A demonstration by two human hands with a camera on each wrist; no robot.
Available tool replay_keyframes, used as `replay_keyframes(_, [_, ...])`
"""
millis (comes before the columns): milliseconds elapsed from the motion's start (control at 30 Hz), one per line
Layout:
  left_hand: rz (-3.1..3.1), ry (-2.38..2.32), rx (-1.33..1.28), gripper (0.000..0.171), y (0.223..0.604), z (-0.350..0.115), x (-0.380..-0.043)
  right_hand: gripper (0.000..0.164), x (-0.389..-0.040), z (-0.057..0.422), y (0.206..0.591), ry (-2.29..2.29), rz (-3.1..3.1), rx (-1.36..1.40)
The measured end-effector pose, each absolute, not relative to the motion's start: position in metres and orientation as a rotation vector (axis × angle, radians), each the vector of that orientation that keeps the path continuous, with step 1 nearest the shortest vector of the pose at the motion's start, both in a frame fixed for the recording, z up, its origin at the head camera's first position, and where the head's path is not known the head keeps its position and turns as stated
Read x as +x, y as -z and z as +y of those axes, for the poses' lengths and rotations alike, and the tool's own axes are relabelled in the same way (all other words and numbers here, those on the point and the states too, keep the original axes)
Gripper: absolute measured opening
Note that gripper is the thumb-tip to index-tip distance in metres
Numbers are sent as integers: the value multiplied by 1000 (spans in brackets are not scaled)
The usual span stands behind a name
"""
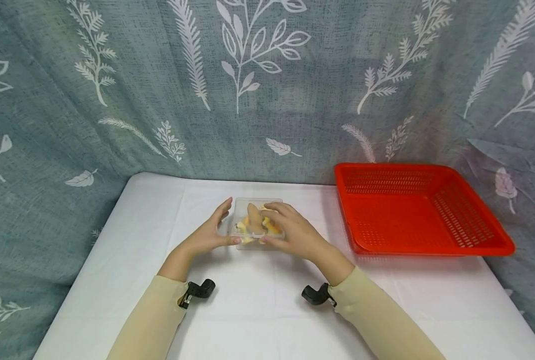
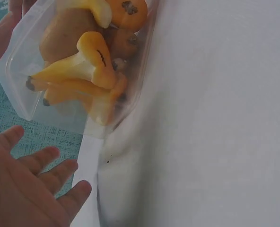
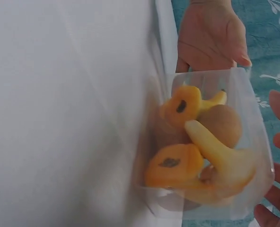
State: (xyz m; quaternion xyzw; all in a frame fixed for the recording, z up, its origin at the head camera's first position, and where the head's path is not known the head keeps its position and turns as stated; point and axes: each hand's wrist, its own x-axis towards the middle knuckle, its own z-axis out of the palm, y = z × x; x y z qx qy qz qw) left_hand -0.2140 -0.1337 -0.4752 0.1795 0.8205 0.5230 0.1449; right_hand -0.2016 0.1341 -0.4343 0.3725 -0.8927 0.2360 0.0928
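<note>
A clear plastic box point(image 1: 249, 245) sits on the white table between the two hands. Inside it lie a brown potato-shaped piece point(image 1: 254, 218) and several yellow-orange pieces with dark marks, such as one forked piece point(image 2: 90, 59); I cannot tell their kind. At the box's left side is the left hand point(image 1: 204, 233), its thumb by the front corner and its fingers spread outward. Fingers of the right hand point(image 1: 296, 231) reach over the box's right part, with the thumb near the front edge. In the right wrist view several right fingers point(image 3: 267, 213) are spread beside the box wall.
To the right, a red perforated plastic basket point(image 1: 393, 235) stands on the white cloth-covered table point(image 1: 267, 305). A grey-green curtain with white leaf prints point(image 1: 267, 125) hangs behind the table. Black camera mounts sit at both cuffs.
</note>
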Motion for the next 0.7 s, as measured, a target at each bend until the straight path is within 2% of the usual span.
replay_keyframes(700, [2220, -1611, 568, 109, 480, -131, -222, 46, -206, 126, 444, -775, -2490, 1184])
